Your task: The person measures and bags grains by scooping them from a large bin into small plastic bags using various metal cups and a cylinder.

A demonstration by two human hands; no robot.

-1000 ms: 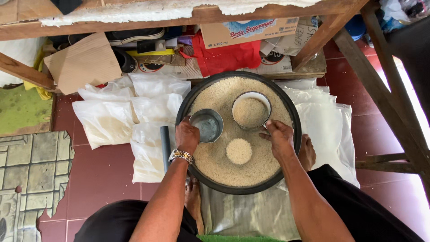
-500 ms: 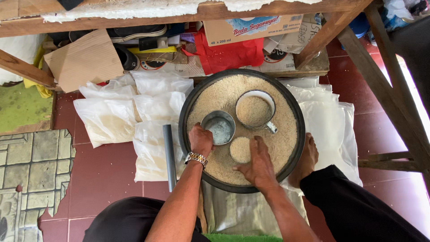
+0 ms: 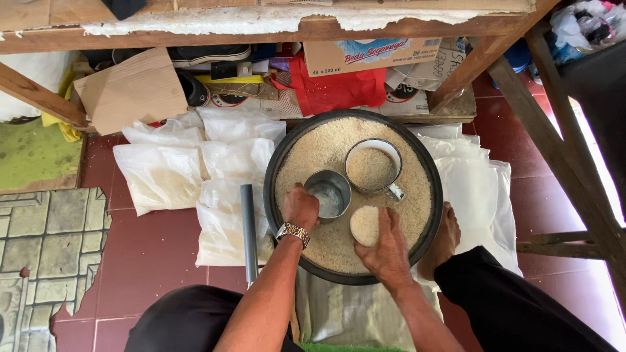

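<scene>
Two cups in play — my left hand grips the stiff, light metal cup by its rim, my right hand cups the brimful small one — easily spilled.

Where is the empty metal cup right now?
The metal cup sits in the rice inside the round black basin, left of centre, held by the left hand and beside the white mug.

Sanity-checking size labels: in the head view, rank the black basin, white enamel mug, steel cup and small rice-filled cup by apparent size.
1. Black basin, by far the largest; it holds the rest.
2. White enamel mug.
3. Steel cup, held by the left hand; only slightly smaller than the mug.
4. Small rice-filled cup, partly covered by the right hand.
</scene>
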